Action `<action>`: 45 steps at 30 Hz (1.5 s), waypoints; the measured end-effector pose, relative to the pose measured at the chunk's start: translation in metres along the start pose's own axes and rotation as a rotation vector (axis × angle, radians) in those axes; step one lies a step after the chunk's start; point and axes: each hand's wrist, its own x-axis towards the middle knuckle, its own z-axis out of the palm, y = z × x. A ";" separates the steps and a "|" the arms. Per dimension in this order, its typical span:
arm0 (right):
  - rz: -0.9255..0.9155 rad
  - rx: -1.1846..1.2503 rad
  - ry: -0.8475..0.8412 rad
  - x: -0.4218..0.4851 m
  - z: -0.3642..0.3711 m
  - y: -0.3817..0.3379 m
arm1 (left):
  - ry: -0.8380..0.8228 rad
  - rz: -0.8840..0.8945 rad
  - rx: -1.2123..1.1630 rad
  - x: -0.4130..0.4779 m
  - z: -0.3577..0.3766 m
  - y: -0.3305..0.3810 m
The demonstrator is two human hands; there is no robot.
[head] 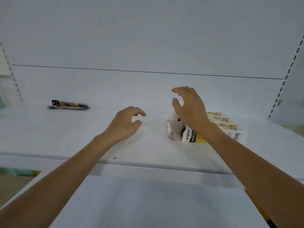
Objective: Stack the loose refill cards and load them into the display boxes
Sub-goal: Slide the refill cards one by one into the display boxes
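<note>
as left hand (125,126) hovers over shelf (65,134), right hand (189,108) above display box (189,136)

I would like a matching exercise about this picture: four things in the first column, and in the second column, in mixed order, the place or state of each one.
Column 1
1. left hand
2. right hand
3. dark refill cards
4. display box

Column 2
A. at the far left of the shelf, near the back
B. white and yellow, partly hidden
C. empty, low, near the middle of the shelf
D. empty, raised above the display box

Pairs: 1-C, 2-D, 3-A, 4-B
</note>
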 end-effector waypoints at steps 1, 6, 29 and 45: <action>0.000 0.044 -0.006 0.009 0.012 -0.013 | 0.001 -0.040 -0.016 -0.005 -0.013 -0.012; -0.048 0.234 -0.064 0.036 0.077 -0.085 | 0.066 -0.177 0.044 -0.036 -0.084 -0.078; 0.028 -0.078 -0.602 0.125 0.349 -0.211 | -0.110 -0.303 0.238 0.047 -0.270 -0.377; 0.159 0.107 -0.676 0.120 0.351 -0.215 | -0.339 -0.127 0.284 0.054 -0.263 -0.389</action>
